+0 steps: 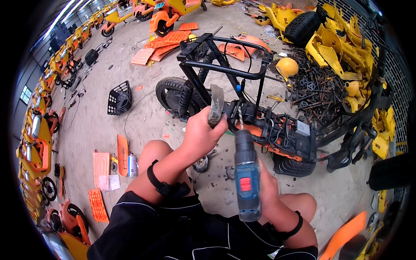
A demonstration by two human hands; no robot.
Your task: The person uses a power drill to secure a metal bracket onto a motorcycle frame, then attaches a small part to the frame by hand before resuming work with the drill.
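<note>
My right hand [268, 186] is closed around the handle of a blue-and-black cordless drill [247, 177], which has a red switch on top. A drill bit [241, 116] sticks out of its chuck toward the stripped black scooter frame [225, 67]; whether its tip touches anything I cannot tell. My left hand [203, 132] is closed on a curved grey-brown band [216, 104] that looks like a tape roll, held upright beside the frame. Wires and a black battery-like box [297, 132] sit in the frame's orange lower part [281, 149]. Its rear wheel [171, 93] lies beyond my left hand.
A black basket [119, 99], orange panels [164, 45] and a spray can [132, 164] lie on the floor to the left. Dark metal parts [320, 91] and yellow panels [342, 47] are heaped at the far right. Scooters [37, 138] line the left side.
</note>
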